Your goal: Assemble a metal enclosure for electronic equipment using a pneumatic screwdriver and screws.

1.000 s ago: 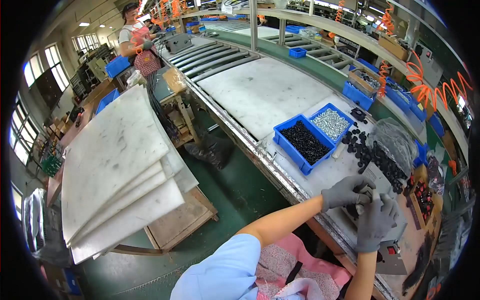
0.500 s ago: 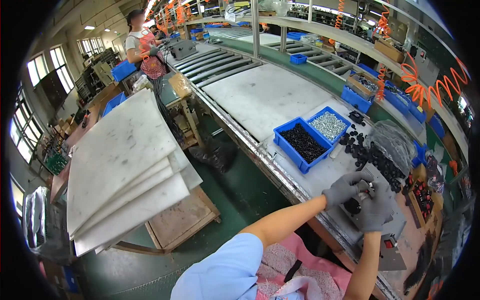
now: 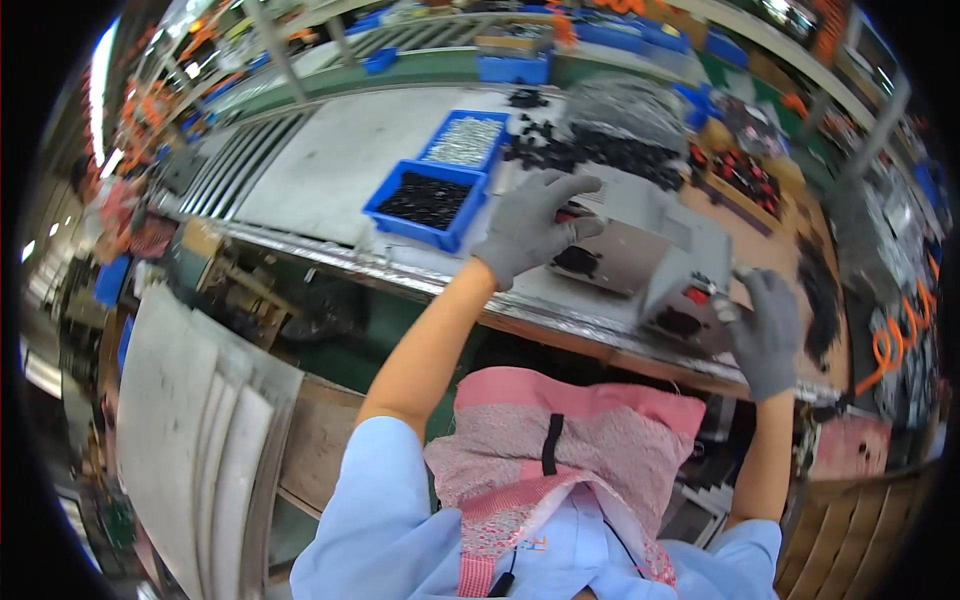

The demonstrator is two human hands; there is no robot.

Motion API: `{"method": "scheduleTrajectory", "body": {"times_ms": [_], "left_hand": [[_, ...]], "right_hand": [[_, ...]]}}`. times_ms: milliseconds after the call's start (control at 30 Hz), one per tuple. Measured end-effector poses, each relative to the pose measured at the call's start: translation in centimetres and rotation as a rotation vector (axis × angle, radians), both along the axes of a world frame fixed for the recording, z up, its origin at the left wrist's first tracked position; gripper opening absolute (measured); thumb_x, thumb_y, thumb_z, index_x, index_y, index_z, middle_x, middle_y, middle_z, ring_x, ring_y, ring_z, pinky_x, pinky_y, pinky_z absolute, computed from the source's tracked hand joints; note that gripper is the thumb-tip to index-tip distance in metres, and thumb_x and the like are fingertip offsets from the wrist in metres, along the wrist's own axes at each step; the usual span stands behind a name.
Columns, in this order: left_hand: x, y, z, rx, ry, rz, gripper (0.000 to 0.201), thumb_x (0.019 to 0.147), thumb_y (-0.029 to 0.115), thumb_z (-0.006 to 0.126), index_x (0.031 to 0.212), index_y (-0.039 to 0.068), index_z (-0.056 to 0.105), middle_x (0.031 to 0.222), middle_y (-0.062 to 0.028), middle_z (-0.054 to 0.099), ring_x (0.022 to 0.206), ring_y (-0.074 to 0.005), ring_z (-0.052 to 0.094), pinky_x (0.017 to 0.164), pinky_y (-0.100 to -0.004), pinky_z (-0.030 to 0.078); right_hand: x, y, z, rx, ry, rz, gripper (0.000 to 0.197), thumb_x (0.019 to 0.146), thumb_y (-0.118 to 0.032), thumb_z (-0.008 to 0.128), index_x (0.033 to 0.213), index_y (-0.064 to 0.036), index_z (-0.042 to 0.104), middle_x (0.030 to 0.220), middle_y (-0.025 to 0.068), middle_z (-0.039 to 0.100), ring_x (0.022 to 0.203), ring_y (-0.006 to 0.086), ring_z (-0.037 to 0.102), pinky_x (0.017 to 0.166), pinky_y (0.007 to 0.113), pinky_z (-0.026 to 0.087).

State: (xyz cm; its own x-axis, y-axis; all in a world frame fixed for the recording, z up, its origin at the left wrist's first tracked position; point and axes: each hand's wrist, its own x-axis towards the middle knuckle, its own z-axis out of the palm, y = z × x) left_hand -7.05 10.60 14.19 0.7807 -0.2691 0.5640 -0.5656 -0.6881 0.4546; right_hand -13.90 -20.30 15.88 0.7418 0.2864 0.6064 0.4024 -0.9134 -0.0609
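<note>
A long workbench (image 3: 310, 165) crosses the view, and a stack of white boards (image 3: 175, 400) stands apart from its front edge, on the left. Two grey metal boxes, a left box (image 3: 645, 250) and a right box (image 3: 712, 245), sit side by side close to the bench's front edge. A clear plastic bag (image 3: 625, 105) lies toward the back edge, and a tray (image 3: 738, 203) of red and black parts is behind the right box. Two blue bins, a front bin (image 3: 447, 240) near the front edge and a back bin (image 3: 496, 150) behind it, hold dark and silvery small pieces.

The gloved left hand (image 3: 530, 228) is at the left box's upper left corner, fingers stretched out and thumb spread well below them, a red switch (image 3: 566, 214) showing in the gap. The gloved right hand (image 3: 768, 335) is at the right box's right side, fingers bent, thumb apart; blur hides whether they pinch anything. Loose black pieces (image 3: 640, 160) lie behind the left box.
</note>
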Motion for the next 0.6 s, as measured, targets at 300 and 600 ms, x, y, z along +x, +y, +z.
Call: {"method": "scheduleTrajectory", "body": {"times_ms": [300,600], "left_hand": [[-2.1,-4.8,-0.9,0.495,-0.090,-0.042,0.008,0.074,0.019,0.065,0.080,0.016,0.060,0.077,-0.0025,0.061,0.078,-0.0242,0.060,0.072,-0.0391,0.043],[-0.3,-2.6,-0.4,0.332,-0.249,-0.073,0.021,0.066,0.022,0.075,0.079,0.013,0.061,0.075,-0.0046,0.061,0.077,-0.0259,0.059,0.070,-0.0390,0.042]], "right_hand": [[-4.4,-1.3,-5.1,-0.102,0.015,-0.042,0.017,0.072,-0.015,0.065,0.086,-0.0121,0.056,0.077,0.0064,0.051,0.078,0.0267,0.053,0.068,0.039,0.038],[-4.7,-0.9,-5.8,-0.072,-0.029,-0.031,0.016,0.073,-0.009,0.061,0.088,-0.0101,0.053,0.081,0.0086,0.052,0.078,0.0280,0.052,0.070,0.040,0.038]]}}
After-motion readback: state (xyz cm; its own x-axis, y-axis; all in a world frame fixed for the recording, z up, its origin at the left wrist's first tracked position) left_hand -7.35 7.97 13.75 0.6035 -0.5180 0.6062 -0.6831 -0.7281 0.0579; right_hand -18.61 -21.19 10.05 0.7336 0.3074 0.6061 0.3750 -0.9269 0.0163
